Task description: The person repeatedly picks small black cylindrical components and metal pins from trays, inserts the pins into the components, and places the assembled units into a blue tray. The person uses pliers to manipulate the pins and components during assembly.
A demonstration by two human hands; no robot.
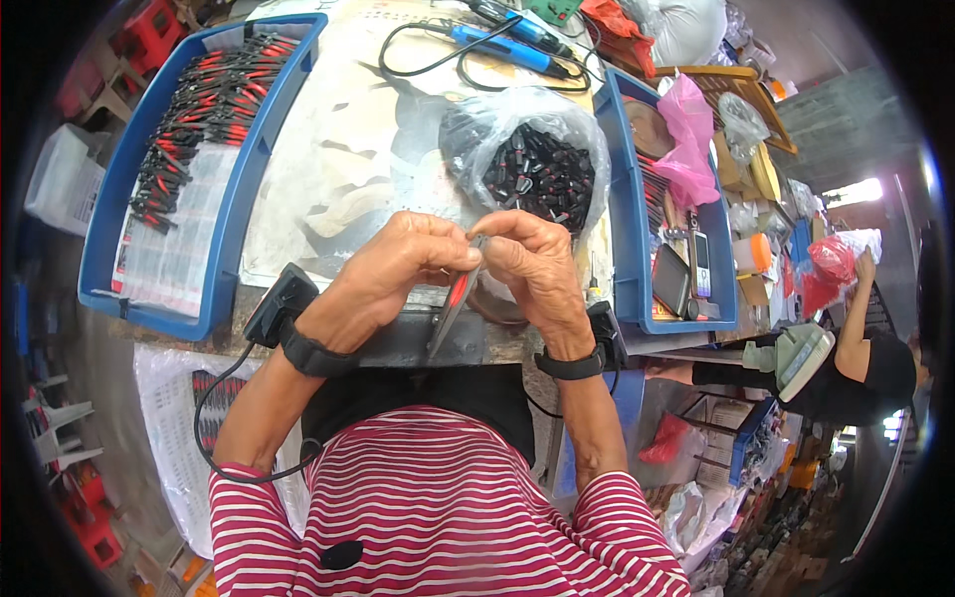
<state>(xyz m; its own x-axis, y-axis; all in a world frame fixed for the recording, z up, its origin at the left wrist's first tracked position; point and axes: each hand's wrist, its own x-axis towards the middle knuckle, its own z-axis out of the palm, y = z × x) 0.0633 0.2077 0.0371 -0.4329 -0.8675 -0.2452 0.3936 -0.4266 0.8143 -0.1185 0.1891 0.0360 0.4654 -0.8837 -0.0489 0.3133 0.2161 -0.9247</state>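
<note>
My left hand (398, 267) and my right hand (535, 267) meet over the near edge of the worktable (338, 169). Together they pinch a thin grey probe with a red band (456, 298), which points down toward my body. Fingertips of both hands close on its upper end. Just beyond my hands lies a clear plastic bag (527, 159) full of small black and red parts. Each wrist wears a black band with a small black box.
A blue tray (214, 239) at the left holds rows of black and red probes on paper. Another blue tray (622, 199) at the right holds pink bags, a phone and tools. A blue-handled tool with a cable (507, 48) lies at the back. Another person (856, 358) stands at the right.
</note>
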